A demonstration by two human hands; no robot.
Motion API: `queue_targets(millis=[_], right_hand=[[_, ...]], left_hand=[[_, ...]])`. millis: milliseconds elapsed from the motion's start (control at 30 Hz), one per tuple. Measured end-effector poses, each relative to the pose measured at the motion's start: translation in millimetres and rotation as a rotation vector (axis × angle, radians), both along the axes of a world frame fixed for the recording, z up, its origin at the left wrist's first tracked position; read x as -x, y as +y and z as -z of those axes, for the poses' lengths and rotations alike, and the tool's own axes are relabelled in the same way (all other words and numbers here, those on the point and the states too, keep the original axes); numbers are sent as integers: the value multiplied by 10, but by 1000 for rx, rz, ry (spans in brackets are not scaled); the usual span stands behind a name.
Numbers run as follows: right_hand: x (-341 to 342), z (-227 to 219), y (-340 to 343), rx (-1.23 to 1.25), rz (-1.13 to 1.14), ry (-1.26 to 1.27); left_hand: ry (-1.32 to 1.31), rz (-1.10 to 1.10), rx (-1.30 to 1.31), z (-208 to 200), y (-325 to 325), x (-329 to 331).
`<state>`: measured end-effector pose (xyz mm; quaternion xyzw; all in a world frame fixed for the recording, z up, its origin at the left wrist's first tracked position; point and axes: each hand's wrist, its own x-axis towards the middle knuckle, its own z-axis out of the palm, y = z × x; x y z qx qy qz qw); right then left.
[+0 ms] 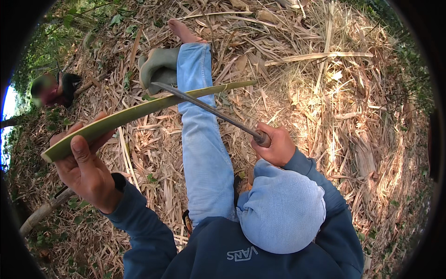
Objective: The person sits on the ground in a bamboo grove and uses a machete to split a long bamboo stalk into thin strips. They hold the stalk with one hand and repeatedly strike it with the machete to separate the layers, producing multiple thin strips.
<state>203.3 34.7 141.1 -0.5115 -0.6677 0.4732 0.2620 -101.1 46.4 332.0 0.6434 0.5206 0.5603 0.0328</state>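
Observation:
My left hand point(86, 165) is closed around the near-left end of a long, curved green strip point(134, 111) that looks like split bamboo, thumb on top. The strip slants up to the right across my outstretched jeans leg and narrows to a pale tip. In my right hand point(277, 145) is a knife point(218, 114), gripped by its round wooden handle. Its long dark blade points up and left and crosses the strip above my shin. From this view I cannot tell whether the blade touches the strip or passes over it.
My leg point(200, 153) in light jeans stretches forward to a bare foot point(181, 31). Beside it lie green rubber boots point(160, 65). Dry leaves and shavings point(288, 83) cover the ground. Another person point(53, 88) is at the far left. A branch point(46, 211) lies at lower left.

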Motion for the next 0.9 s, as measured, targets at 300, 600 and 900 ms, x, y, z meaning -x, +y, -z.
queue_targets(millis=[300,600,900], right_hand=[[-96,397,-33,12,81,-127],[-73,593,52,11,77,-261],[-206,1081,202,147,162,-439]], left_hand=[[-73,97,22,42,-15,41],[-72,22,4,125,33,181],[73,-69,1,151,138,347]])
